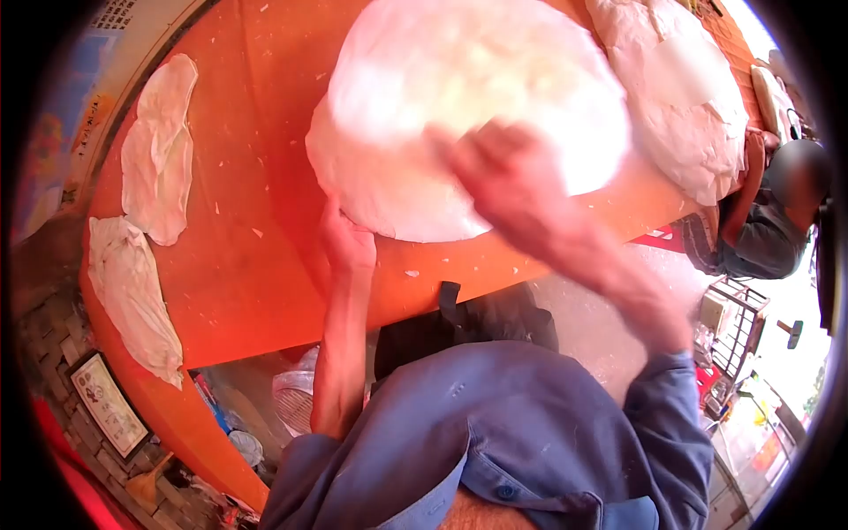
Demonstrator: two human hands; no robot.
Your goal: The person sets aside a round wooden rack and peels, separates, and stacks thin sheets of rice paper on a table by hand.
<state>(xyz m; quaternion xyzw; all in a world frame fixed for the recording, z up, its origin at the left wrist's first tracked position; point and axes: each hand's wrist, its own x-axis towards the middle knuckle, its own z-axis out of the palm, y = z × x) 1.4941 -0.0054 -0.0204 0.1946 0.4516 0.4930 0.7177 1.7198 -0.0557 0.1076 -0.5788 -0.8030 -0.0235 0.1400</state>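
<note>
A large, pale, roundish sheet of what looks like dough point(397, 177) lies on the orange table point(238, 291), its far part washed out by glare. At its near left edge is my left hand point(350, 237), with the fingers partly hidden by the rim and seeming to grip it. My right hand point(508, 163) is over the near right part of the sheet, with its fingers curled but smeared by motion. I cannot tell whether it presses on the surface or holds anything.
Two long wrinkled pale pieces, an upper one point(159, 150) and a lower one point(137, 296), lie along the table's left side. Another big pale folded mass point(676, 97) rests at the right. Beyond it sits another person point(764, 221). A metal rack point(738, 322) stands lower right.
</note>
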